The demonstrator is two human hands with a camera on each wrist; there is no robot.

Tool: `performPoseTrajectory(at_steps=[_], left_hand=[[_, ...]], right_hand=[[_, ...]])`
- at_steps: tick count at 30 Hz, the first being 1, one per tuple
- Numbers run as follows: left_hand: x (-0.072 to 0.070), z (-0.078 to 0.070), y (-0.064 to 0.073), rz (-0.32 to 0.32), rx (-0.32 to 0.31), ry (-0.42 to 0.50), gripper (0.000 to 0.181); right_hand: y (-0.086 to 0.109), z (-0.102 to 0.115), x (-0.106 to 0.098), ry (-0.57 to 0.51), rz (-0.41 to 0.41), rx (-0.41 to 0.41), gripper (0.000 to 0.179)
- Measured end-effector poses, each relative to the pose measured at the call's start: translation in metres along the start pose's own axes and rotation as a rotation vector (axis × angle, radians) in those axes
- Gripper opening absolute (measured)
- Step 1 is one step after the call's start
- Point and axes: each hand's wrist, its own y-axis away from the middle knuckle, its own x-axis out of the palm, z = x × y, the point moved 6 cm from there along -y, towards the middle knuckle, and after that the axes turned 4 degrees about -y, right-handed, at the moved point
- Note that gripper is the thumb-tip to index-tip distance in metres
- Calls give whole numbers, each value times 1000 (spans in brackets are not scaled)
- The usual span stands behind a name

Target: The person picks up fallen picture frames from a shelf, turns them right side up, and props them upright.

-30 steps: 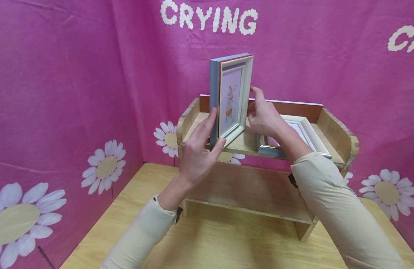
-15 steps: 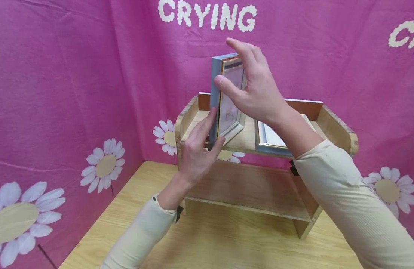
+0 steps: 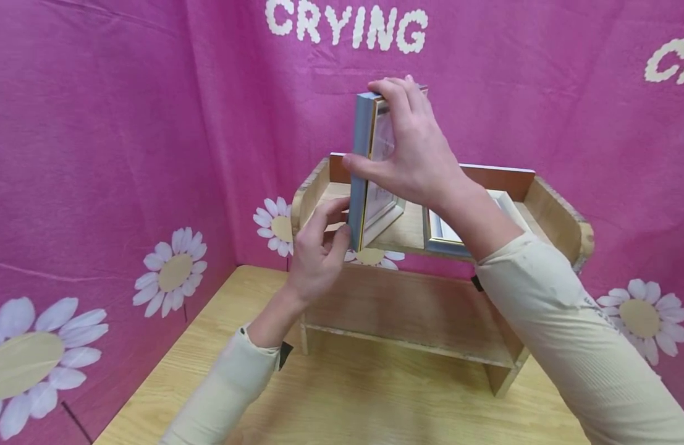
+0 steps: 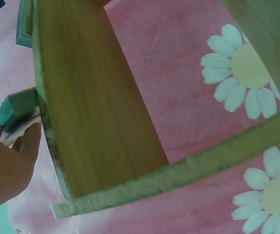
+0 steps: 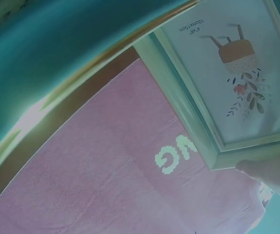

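Observation:
A picture frame (image 3: 363, 130) with a blue-grey outer side and a pale front stands upright at the left of a small wooden shelf unit's top board (image 3: 411, 225). My right hand (image 3: 422, 148) grips it from above, thumb on its near side edge and fingers over the top. By the lower near edge, my left hand (image 3: 314, 259) has loosely bent fingers at the frame; whether they touch is unclear. In the right wrist view the frame's printed sheet (image 5: 237, 53) shows a potted plant. Another picture frame (image 3: 447, 245) lies flat on the right, partly behind my right forearm.
Raised wooden side panels (image 3: 558, 213) and a brown back strip (image 3: 497, 178) bound the top board. A lower board (image 3: 408, 303) runs beneath it. The unit stands on a wooden table (image 3: 342, 395), with a pink flowered cloth (image 3: 125, 123) behind and at the left.
My right hand has risen from the frame's far side to grip its top and near edge. My left hand has loosened and drawn slightly left and down. The upright frame has turned slightly.

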Motion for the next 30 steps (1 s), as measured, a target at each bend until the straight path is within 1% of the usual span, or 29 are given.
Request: performPoseTrajectory(at_steps=[2,4,9,13,18,23,30], left_hand=[[1,3,2,41,-16,15,38],[3,5,2,79,-15,6,38],[6,5,0,136,21,-40,39],[8,4,-2,164,30,-68,39],[10,5,-4,196,30,-115,39],[11,4,-5,206,27,-158,36],[14,5,-10,218,13,-150,37]], right_hand=[[2,-3,-1,-17,3,11,85],[3,-6,-1,-30,-2,15,84],[5,-13,-2,-55,-13,13,86],[5,-18,-2,-63,6,31,89],[3,-20,-2,-70,25,28,91],[2,-21,0,-87,64,53,97],[-2,-22,1,-86,96,47,98]])
